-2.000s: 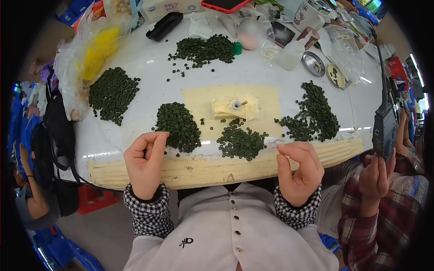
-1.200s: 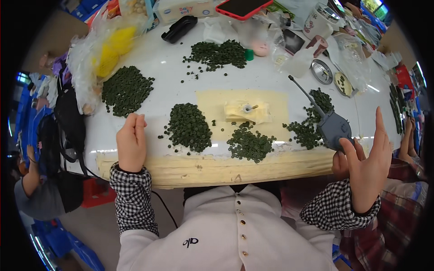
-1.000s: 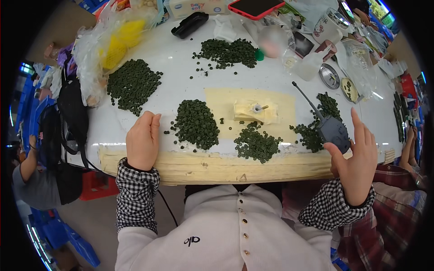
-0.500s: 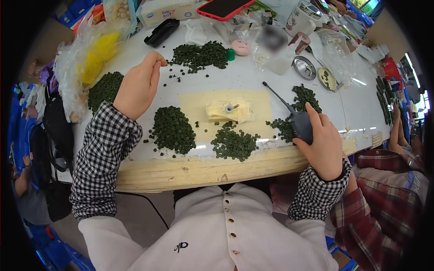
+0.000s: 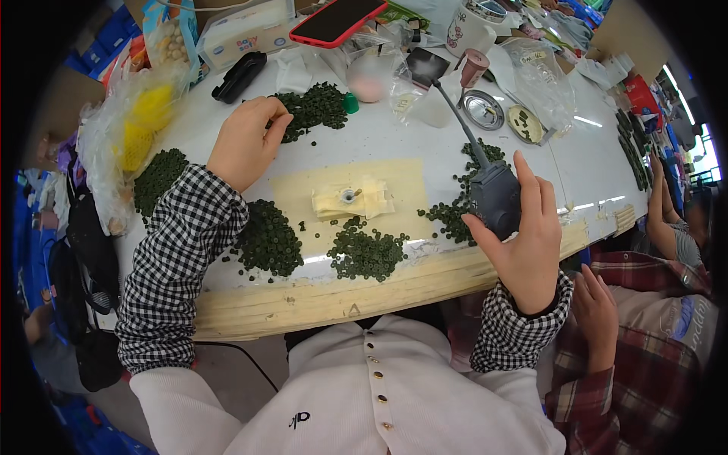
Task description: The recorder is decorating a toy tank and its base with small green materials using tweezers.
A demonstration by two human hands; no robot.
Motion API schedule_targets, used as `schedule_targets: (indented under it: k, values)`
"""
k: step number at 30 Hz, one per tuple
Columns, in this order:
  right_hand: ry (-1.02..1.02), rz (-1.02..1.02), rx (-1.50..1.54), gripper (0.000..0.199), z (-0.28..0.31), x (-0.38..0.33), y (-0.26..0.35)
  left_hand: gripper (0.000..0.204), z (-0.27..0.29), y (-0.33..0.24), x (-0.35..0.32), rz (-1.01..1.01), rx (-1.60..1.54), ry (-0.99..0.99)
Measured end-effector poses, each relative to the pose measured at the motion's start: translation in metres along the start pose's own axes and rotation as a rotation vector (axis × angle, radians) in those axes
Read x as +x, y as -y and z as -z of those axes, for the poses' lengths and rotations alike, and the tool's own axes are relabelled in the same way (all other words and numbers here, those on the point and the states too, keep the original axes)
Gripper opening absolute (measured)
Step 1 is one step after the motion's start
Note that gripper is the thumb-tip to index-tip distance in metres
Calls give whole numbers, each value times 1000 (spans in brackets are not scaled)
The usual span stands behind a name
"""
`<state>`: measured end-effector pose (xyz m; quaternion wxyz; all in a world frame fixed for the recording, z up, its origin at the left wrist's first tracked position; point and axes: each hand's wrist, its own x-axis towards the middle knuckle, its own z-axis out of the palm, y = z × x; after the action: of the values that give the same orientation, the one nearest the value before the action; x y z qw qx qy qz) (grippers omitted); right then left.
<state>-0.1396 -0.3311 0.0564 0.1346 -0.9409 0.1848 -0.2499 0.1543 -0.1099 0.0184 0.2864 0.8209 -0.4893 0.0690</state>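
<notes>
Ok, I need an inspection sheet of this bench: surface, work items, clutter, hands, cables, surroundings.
Surface: white table, cream sheet on it.
Work items: dark green pieces in five piles; pale block on the cream sheet; grey model turret.
Clutter: red-edged phone, black case, mug, plastic bag.
Hands: left hand at the far pile, any grasp unclear; right hand, fingers and thumb around the turret.
Cables: one dark cable below the table's near edge.
Surroundings: co-worker's hand and plaid sleeve at right; black bag at left.
</notes>
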Motion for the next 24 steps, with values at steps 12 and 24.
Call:
schedule_targets:
  k: [12,24]
  values:
    - [-85,10,192,94,-17,0,21,22,-1,3,5,63,-27,13]
    - [-43,73,324,111,-29,-7,43,58,-9,4,8,-3,-339,36]
